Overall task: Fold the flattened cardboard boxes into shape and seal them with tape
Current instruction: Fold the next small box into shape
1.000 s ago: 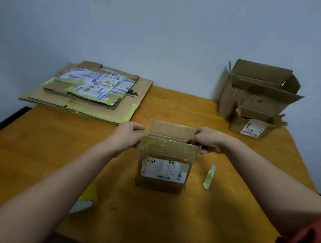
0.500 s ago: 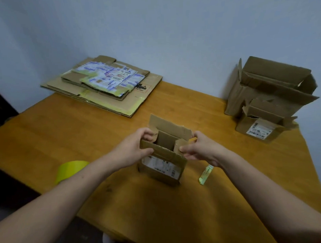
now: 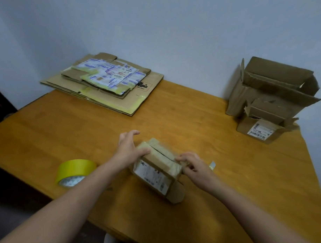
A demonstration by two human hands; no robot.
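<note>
The box (image 3: 156, 169) sits on the table (image 3: 192, 111) near its middle, towards the front edge, with its white label facing 7 o'clock. Half a second ago its top was open, the far flap standing up and both hands at the side flaps. Now the flaps lie folded down, meeting along a narrow dark slit that runs from 11 to 5 o'clock across the taped top. The left hand (image 3: 130, 149) has moved onto the 9 o'clock end of the top. It lies mostly flat and loose, the thumb pressing across the near flap and the fingers spread out past the far edge, gripping nothing. The right hand (image 3: 193, 165) is at the 3 o'clock end, its fingers curled in and pinching the box's top edge there. A lower flap juts out from the box at 5 o'clock. The yellow tape (image 3: 74, 172) lies on its side at 9 o'clock from the box, well apart from it and close under the left forearm. The tip of the cutter (image 3: 212, 164) shows just past the right hand at 3 o'clock. The flat stack (image 3: 103, 81) lies at 11 o'clock by the wall, and the open boxes (image 3: 271, 92) stand at 2 o'clock, both where they were.
</note>
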